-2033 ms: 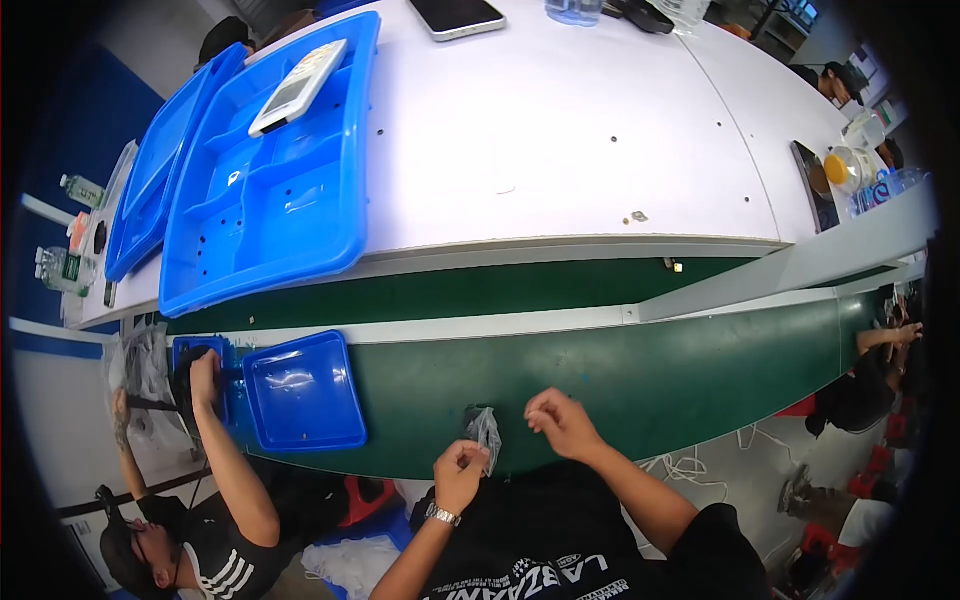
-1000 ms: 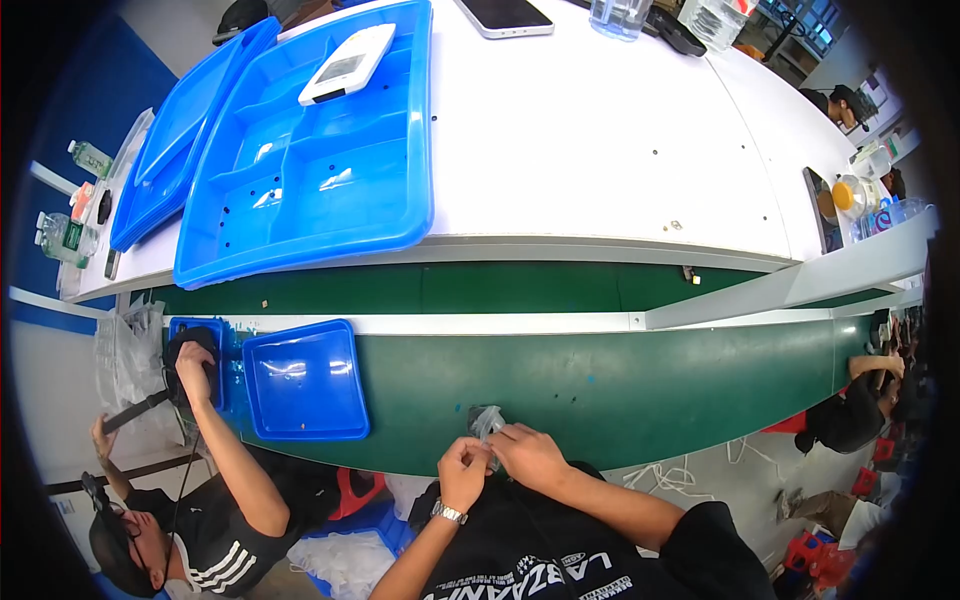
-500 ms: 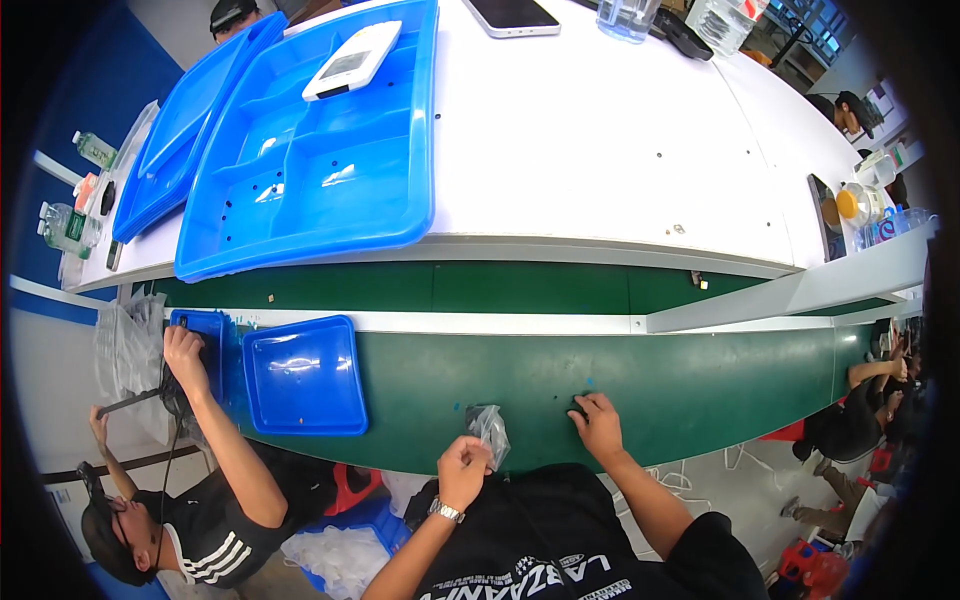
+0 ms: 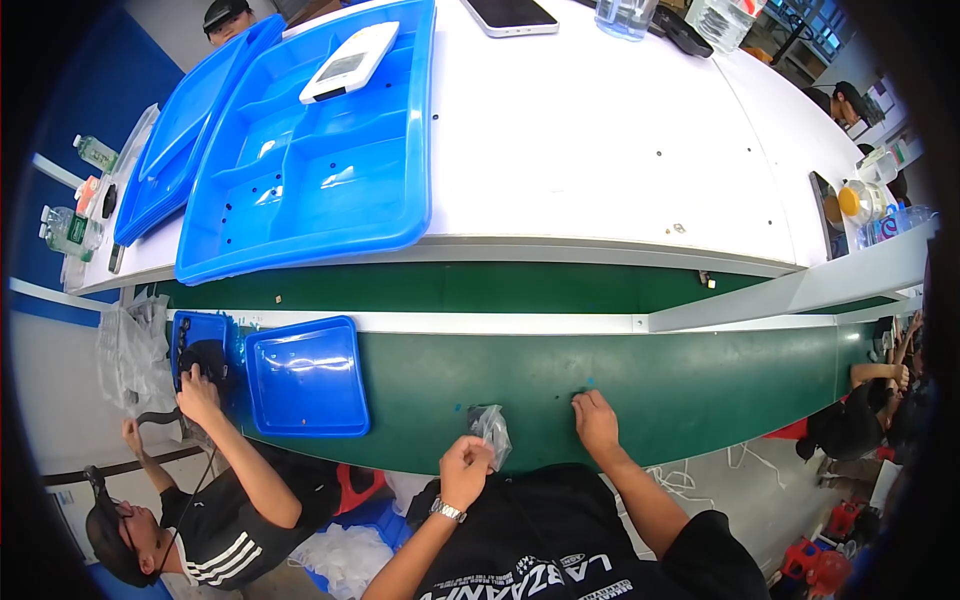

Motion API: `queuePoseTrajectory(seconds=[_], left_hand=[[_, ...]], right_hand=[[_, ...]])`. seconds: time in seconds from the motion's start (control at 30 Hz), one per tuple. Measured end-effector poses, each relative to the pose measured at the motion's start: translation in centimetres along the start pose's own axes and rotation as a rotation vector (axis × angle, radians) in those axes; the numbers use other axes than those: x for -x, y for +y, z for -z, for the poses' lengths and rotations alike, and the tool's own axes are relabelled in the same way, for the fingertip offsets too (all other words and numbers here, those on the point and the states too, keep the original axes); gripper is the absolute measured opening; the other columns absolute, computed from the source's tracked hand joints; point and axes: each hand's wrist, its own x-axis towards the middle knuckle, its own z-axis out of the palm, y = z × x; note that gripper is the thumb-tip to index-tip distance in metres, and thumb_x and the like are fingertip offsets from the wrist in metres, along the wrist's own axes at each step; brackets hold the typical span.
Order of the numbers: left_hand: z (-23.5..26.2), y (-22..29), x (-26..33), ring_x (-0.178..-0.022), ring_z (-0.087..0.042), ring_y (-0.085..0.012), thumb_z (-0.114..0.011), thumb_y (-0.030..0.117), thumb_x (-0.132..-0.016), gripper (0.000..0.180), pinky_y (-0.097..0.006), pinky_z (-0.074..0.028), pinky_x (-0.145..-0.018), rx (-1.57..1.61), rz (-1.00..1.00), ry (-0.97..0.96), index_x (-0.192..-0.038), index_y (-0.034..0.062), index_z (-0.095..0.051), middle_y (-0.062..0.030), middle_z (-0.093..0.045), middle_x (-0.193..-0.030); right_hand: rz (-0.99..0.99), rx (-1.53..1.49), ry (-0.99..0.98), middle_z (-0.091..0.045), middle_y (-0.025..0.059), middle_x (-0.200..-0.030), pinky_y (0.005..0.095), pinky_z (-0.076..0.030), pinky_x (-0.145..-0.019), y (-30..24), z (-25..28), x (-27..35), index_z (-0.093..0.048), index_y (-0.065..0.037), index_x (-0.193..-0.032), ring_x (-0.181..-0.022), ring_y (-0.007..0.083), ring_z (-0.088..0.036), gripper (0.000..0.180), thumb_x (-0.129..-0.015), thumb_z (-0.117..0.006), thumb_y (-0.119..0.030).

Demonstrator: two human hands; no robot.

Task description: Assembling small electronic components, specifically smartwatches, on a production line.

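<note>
My left hand [image 4: 465,474], a metal watch on its wrist, is closed on the near edge of a small clear plastic bag [image 4: 491,428]. Something dark shows inside the bag, which rests near the front edge of the green table [image 4: 690,390]. To the right of the bag, my right hand [image 4: 598,418] is low over the table with thumb and fingers pinched together. What lies between those fingertips is too small or hidden to make out. A tiny dark speck [image 4: 557,397] sits on the green surface between bag and right hand.
An open blue tray [image 4: 306,376] stands left of the bag. Beyond it a co-worker's hand [image 4: 200,393] holds black material by another blue tray [image 4: 190,325]. A white raised shelf [image 4: 560,180] carries a large divided blue tray [image 4: 350,215] and a phone [image 4: 510,16].
My right fingers have drawn together, and the small black thing at their tips no longer shows. My left hand and the bag stay put. The co-worker's hand has moved nearer with the black material.
</note>
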Motion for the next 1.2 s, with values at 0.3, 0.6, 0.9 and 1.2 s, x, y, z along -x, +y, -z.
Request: queuePoseTrajectory(seconds=[0.3,0.6,0.9,1.2], left_hand=[[0.6,0.3,0.3,-0.071,-0.067,-0.0134,-0.059,-0.002,-0.093,0.003,-0.026,-0.056,-0.062,0.031,-0.008,0.014,-0.096,-0.0013,-0.06,-0.007,-0.068,-0.083],[0.0,0.1,0.2,-0.072,-0.068,-0.0133,-0.06,-0.002,-0.093,0.004,-0.026,-0.057,-0.062,-0.044,0.0,0.022,-0.097,-0.0008,-0.061,-0.0065,-0.068,-0.084],[0.0,-0.1,0.5,-0.072,-0.068,-0.0127,-0.062,0.0,-0.094,0.003,-0.026,-0.058,-0.062,-0.028,0.004,0.014,-0.096,-0.0007,-0.061,-0.0062,-0.068,-0.083],[0.5,-0.8,0.0,-0.071,-0.068,-0.0114,-0.064,0.003,-0.092,0.008,-0.027,-0.058,-0.061,0.054,-0.018,0.015,-0.098,-0.0029,-0.064,-0.0083,-0.071,-0.085]], right_hand=[[-0.043,-0.467,-0.173,-0.063,0.0133,-0.095,0.0396,-0.052,-0.072,-6.0,3.2,-1.1,-0.065,-0.003,-0.095,-0.082,0.034,-0.064,0.008,-0.091,-0.068,-0.008],[0.171,-0.423,-0.361,-0.058,0.0097,-0.09,0.0408,-0.053,-0.071,-14.5,2.6,-1.4,-0.067,-0.006,-0.094,-0.084,0.0308,-0.062,0.008,-0.09,-0.069,-0.013],[0.312,-0.13,-0.328,-0.055,0.0076,-0.088,0.0396,-0.055,-0.072,-14.4,1.9,-1.1,-0.067,-0.007,-0.088,-0.087,0.0258,-0.062,0.007,-0.085,-0.07,-0.013],[-0.029,-0.207,-0.083,-0.064,0.0104,-0.1,0.0398,-0.054,-0.08,-5.1,1.1,-2.9,-0.071,-0.007,-0.098,-0.092,0.0308,-0.064,0.012,-0.087,-0.071,-0.012]])
